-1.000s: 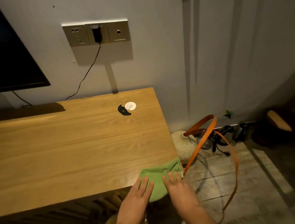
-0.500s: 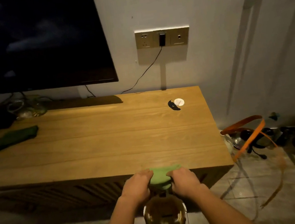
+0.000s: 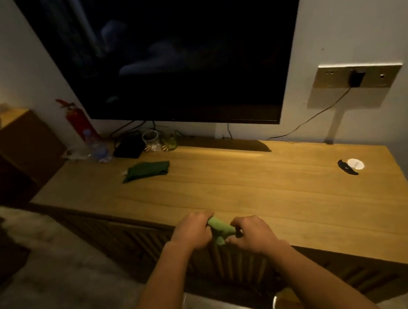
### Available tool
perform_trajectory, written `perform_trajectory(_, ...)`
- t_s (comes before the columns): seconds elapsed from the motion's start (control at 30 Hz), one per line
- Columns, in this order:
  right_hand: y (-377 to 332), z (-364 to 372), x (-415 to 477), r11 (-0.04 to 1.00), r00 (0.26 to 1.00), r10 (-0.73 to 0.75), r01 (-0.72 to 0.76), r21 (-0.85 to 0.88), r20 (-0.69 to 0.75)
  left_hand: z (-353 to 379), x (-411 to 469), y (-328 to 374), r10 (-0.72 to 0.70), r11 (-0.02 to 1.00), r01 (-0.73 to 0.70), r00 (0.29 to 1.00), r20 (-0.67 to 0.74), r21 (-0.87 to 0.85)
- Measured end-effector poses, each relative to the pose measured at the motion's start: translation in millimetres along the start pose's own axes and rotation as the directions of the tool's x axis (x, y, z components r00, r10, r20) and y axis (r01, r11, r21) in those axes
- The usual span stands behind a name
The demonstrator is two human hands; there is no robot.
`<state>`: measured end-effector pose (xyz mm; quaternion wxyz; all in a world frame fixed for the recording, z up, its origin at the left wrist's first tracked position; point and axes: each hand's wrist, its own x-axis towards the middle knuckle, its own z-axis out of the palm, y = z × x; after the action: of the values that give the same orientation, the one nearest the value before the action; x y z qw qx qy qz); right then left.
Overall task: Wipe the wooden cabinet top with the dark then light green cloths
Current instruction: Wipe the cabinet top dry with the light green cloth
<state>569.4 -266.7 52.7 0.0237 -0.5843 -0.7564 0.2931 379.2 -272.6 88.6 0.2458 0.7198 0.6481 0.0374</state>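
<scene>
Light green cloth (image 3: pixel 220 229) is bunched between my two hands at the near edge of the wooden cabinet top (image 3: pixel 281 190), with a bit of it drooping over the front. My left hand (image 3: pixel 192 234) curls around its left end, knuckles up. My right hand (image 3: pixel 252 234) pinches the right end with bent fingers. Both forearms reach forward and converge. The dark green cloth (image 3: pixel 147 170) lies folded well apart, far back on the left.

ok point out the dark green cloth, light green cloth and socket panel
dark green cloth (image 3: pixel 147 170), head view, folded middle
light green cloth (image 3: pixel 219 227), head view, bunched middle
socket panel (image 3: pixel 331 78), head view, left end
</scene>
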Motion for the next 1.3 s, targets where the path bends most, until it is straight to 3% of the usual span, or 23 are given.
perform_trajectory(0.13,-55,18,20,0.99,0.989,-0.134,0.136,0.041,-0.063,-35,-10,-45,-0.066,0.997,0.065,0.997,-0.033,-0.031)
perform_trajectory(0.3,-98,33,58,0.981,0.974,-0.181,0.187,0.04,-0.136,-62,2,-91,-0.134,0.987,0.129,0.99,-0.05,-0.098)
perform_trajectory(0.6,-133,7,183,0.964,0.965,-0.259,0.26,0.051,-0.03,-101,65,-173,-0.25,0.959,0.251,0.968,0.023,-0.13)
perform_trajectory(0.93,-183,17,297,0.951,0.951,-0.309,0.309,-0.004,0.024,-125,124,-261,-0.359,0.931,0.358,0.933,-0.012,-0.071)
perform_trajectory(1.17,-211,45,344,0.95,0.954,-0.295,0.286,-0.124,-0.053,-111,167,-323,-0.265,0.964,0.261,0.949,-0.168,-0.048)
perform_trajectory(1.3,-209,85,359,0.969,0.978,-0.19,0.202,-0.144,0.09,-79,182,-345,-0.228,0.972,0.229,0.973,-0.036,0.052)
